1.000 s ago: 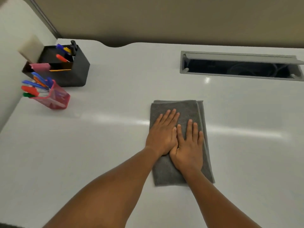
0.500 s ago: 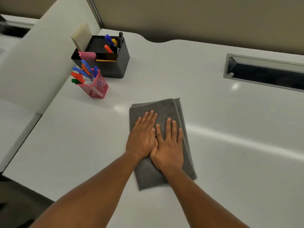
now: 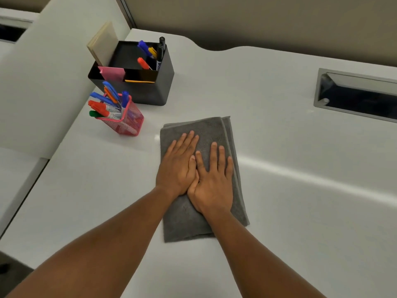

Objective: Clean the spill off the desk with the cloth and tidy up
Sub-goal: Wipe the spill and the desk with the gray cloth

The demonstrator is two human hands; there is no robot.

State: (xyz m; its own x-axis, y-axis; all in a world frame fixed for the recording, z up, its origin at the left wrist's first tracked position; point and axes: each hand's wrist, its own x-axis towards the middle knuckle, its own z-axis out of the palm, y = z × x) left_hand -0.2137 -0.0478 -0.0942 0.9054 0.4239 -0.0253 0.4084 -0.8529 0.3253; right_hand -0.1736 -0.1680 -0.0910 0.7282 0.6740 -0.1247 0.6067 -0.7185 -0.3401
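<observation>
On the white desk, mid-frame: folded grey cloth lying flat. My left hand and right hand both press it, palms down, fingers straight, side by side and touching, gripping nothing. Far left: pink mesh cup, tilted, holds blue, orange, red and green markers. Just behind it, black organizer: notepad, pink sticky notes, a few pens and markers in separate compartments. Far right: grey cable tray recessed in the desk, lid open.
</observation>
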